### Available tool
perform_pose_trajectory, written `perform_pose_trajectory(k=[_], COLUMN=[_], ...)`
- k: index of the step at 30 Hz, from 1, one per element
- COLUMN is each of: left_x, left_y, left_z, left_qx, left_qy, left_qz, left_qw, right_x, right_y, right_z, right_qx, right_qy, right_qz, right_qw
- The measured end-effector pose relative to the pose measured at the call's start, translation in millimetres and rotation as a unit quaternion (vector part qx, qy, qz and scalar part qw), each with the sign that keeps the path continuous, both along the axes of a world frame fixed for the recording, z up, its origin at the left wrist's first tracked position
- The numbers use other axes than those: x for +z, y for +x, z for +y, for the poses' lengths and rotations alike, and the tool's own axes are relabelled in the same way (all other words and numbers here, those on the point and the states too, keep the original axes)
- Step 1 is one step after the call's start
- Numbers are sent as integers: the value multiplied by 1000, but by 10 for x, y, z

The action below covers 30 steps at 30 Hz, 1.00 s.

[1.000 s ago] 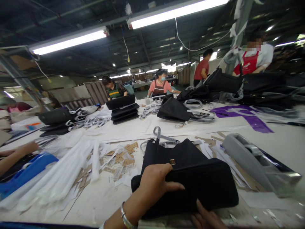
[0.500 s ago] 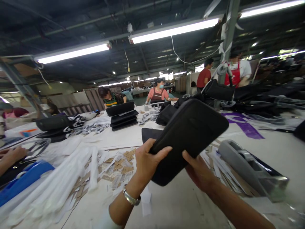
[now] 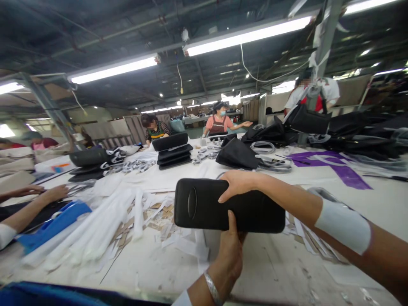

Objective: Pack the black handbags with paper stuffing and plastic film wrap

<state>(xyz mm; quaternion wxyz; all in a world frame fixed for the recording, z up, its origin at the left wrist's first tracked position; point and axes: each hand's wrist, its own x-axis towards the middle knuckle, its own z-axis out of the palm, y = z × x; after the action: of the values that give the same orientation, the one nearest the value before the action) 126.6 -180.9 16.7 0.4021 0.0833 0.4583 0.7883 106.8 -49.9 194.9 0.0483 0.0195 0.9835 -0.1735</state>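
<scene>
Over near side of white table (image 3: 255,265), black bag (image 3: 204,206) held up, long flat face toward wearer. Right hand (image 3: 244,182) clasps upper edge, thumb on face; left hand (image 3: 231,250) pinches lower edge, thumb pointing up; fingers behind bag hidden. Likely risks: bag twisting if either hand loosens, since both grip near middle; thumb pressure marking face; low swing disturbing loose paper strips (image 3: 193,250). Bag's ends extend past both hands, left and right.

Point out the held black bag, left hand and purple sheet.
Black bag (image 3: 207,206): head view, its flat facing panel.
Left hand (image 3: 230,251): head view, below the thumb.
Purple sheet (image 3: 352,177): head view, its near strip.
</scene>
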Motion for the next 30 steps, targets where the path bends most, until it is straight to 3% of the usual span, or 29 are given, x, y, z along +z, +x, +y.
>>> perform_pose_trajectory(k=[2,3,5,6,7,8,10,12,14,18,22,26,28,30], left_x=[-83,-68,64,163,264,354,459,449,368,228,126,-13,-40,-28], left_y=[125,169,191,159,92,-9,-287,-601,-861,-1075,-1111,-1213,-1232,-1190], left_z=[-217,-359,-675,-831,-974,-1097,-1267,-1345,-1366,-1370,-1293,-1117,-1096,-1154], left_qx=[-186,-289,-419,-414,-331,-211,-12,67,54,-12,8,26,34,48], left_qy=[-34,-57,-69,-65,-71,-84,-108,-164,-220,-271,-334,-405,-405,-379], left_qz=[-36,-20,104,208,326,450,630,699,704,683,649,609,613,628], left_qw=[981,955,900,884,883,864,769,693,673,678,684,682,677,678], right_x=[-231,-347,-567,-666,-752,-826,-932,-994,-1045,-1238,-1587,-1921,-2039,-2115], right_y=[16,68,248,365,492,621,864,1076,1260,1559,1653,1516,1473,1508], right_z=[-98,-168,-314,-368,-395,-387,-258,-11,266,600,616,621,647,671], right_qx=[29,43,56,52,45,41,51,45,-3,-114,-219,-340,-368,-352], right_qy=[19,26,47,56,59,50,5,-37,-57,-104,-141,-109,-101,-106], right_qz=[-47,-60,-58,-40,-18,4,28,27,13,12,73,155,172,168], right_qw=[998,997,996,996,997,998,998,998,998,988,963,921,908,915])
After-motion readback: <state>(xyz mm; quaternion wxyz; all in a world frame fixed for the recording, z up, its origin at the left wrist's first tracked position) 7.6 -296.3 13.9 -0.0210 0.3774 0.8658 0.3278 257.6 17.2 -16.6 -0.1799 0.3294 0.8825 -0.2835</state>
